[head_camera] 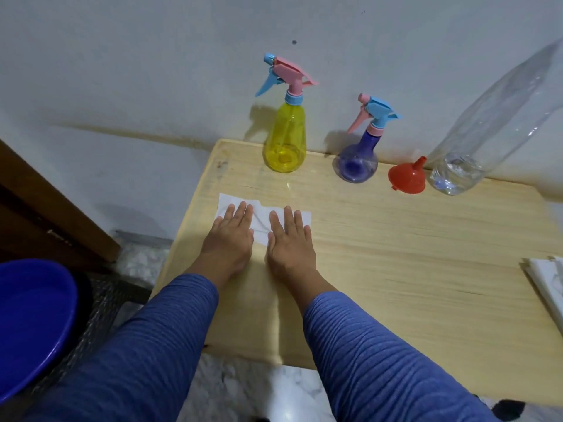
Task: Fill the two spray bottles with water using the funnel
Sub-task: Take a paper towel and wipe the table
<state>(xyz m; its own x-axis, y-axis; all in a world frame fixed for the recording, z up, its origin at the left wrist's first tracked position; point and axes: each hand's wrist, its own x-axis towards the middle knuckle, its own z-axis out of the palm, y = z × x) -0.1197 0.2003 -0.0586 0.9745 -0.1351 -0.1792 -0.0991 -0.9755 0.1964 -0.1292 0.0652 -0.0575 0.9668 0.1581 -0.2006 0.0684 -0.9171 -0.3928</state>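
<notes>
A yellow spray bottle (286,138) with a pink and blue trigger head stands at the back of the wooden table (396,254). To its right stands a smaller purple spray bottle (359,156), also capped. A red funnel (407,176) lies mouth down beside it, spout up. A large clear plastic bottle (487,126) with a little water at its base stands at the far right. My left hand (230,236) and my right hand (291,239) lie flat, fingers straight, on a white paper sheet (262,219) near the table's left side.
A blue basin (33,324) sits low at the left, off the table. A brown wooden panel (45,214) leans at the left wall. White flat items (548,284) lie at the table's right edge. The wall runs right behind the bottles.
</notes>
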